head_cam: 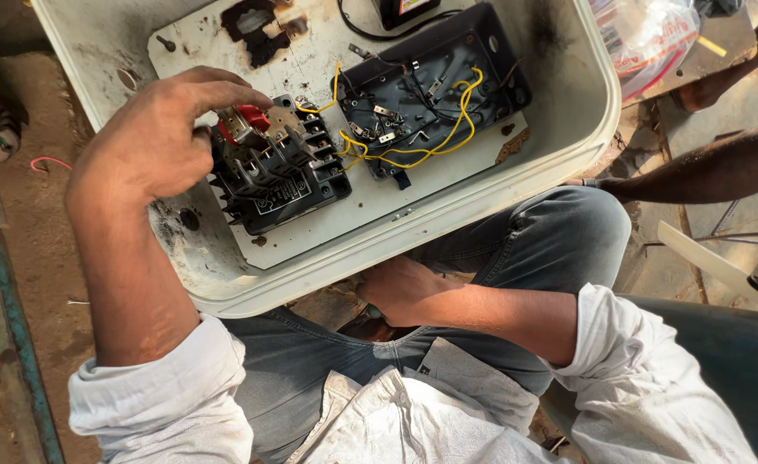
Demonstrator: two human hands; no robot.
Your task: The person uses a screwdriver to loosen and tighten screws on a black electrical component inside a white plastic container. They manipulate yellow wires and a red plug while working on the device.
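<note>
Left hand (160, 137) reaches into the white box (568, 129), fingertips pinched on the red-topped part of the black switch block (276, 172) — which sits on the white mounting plate (327, 228), left of the open black housing (430, 86) with its yellow wires (430, 150).

Right hand (404, 288) lies under the box's near rim, at the lap; loosely curled, whether it grips anything cannot be told.

Block looks rigid and dense, terminals small and bendable (likely fragile) — best held by its solid sides, not the wires. Another person's arm (705, 167) at right.
</note>
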